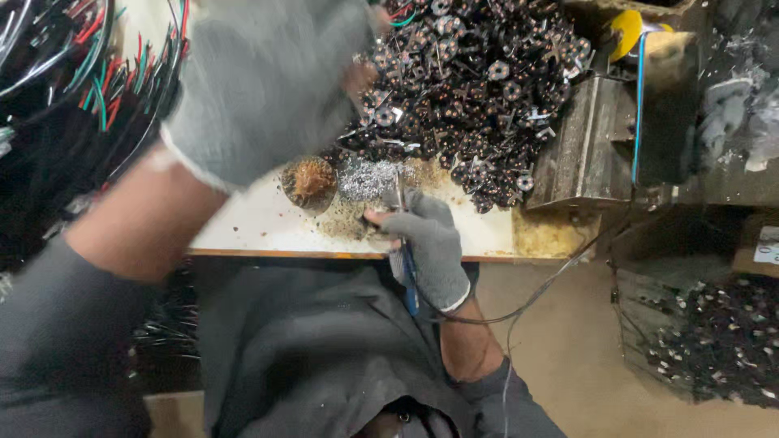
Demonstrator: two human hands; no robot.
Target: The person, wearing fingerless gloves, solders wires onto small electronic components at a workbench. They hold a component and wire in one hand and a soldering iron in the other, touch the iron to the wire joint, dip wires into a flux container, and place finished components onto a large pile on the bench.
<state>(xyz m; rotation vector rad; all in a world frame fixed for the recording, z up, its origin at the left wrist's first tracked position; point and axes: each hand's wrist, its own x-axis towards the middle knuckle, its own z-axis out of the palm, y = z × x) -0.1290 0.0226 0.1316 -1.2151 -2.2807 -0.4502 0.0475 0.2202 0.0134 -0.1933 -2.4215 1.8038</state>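
Note:
My left hand (pixel 268 81), in a grey fingerless glove, is raised close to the camera and blurred; its bare fingertips reach the left edge of a big heap of small dark metal parts (pixel 471 89), and I cannot tell if they hold one. My right hand (pixel 426 243), in the same kind of glove, rests on the front edge of the white worktop (pixel 260 227) and grips a thin tool with a blue handle (pixel 406 268) from which a dark cord trails. Its tip points at a patch of silvery shavings (pixel 365 178).
A round brown wire-brush-like lump (pixel 308 180) lies beside the shavings. Bundles of red, green and black wires (pixel 73 89) hang at the left. A metal block with a yellow-capped object (pixel 625 122) stands at the right. A bin of similar parts (pixel 706 341) sits lower right.

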